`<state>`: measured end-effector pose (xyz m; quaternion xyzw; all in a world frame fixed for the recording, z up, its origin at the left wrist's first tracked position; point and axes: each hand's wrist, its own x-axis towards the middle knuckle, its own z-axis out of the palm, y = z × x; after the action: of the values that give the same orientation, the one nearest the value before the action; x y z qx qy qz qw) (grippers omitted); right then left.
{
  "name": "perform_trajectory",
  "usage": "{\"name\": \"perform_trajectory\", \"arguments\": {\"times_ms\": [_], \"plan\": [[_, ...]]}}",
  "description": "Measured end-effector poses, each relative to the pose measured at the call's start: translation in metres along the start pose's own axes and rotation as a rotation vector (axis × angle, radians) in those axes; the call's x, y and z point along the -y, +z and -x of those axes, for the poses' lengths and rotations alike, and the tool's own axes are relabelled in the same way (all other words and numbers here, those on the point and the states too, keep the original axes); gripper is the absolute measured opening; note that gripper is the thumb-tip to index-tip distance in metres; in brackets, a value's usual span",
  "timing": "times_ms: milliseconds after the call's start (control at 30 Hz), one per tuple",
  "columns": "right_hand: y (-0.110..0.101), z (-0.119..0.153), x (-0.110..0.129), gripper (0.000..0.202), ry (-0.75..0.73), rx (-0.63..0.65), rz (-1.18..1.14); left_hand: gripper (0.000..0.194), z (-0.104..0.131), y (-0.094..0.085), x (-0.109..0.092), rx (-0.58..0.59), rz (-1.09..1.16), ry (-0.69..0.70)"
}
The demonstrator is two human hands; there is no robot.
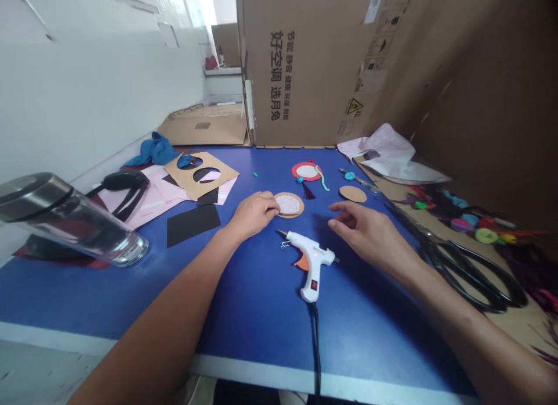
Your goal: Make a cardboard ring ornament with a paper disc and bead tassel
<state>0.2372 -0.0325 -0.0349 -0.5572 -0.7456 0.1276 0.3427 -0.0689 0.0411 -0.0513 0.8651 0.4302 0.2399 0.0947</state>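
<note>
My left hand [256, 214] pinches the left edge of a round cardboard disc [301, 208] topped with a pale, patterned white circle [289, 204]. To the right of it, my right hand [364, 228] hovers with thumb and fingers apart, holding nothing. A white hot glue gun [313, 260] with an orange trigger lies between my forearms, nozzle toward the left hand. Just beyond my right hand is a plain cardboard disc [353, 194]. Farther back lies a red ring with a white centre [306, 171], with a green strip and a dark tassel [308, 190] by it.
A glass bottle [100, 225] leans at the left, near black paper [193, 225] and a cardboard piece with cut-out holes [201, 187]. Large black scissors [475, 271] and coloured craft bits [486, 233] lie at the right. A big cardboard box [318, 62] stands behind.
</note>
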Motion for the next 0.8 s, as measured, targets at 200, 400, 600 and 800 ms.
{"name": "perform_trajectory", "arguments": {"times_ms": [200, 400, 600, 800], "plan": [[0.006, 0.068, 0.041, 0.042, 0.031, 0.06, 0.062, 0.022, 0.0, 0.003, 0.003, -0.013, 0.019, -0.01], [0.026, 0.08, 0.092, 0.06, 0.136, 0.164, 0.358, 0.02, -0.001, 0.003, 0.004, -0.015, 0.005, 0.003], [0.027, 0.075, 0.111, 0.056, 0.229, 0.255, 0.451, 0.021, -0.001, 0.004, 0.004, -0.02, 0.031, -0.01], [0.021, 0.083, 0.093, 0.056, 0.244, 0.178, 0.278, 0.021, -0.001, 0.004, 0.005, -0.023, 0.037, -0.016]]}}
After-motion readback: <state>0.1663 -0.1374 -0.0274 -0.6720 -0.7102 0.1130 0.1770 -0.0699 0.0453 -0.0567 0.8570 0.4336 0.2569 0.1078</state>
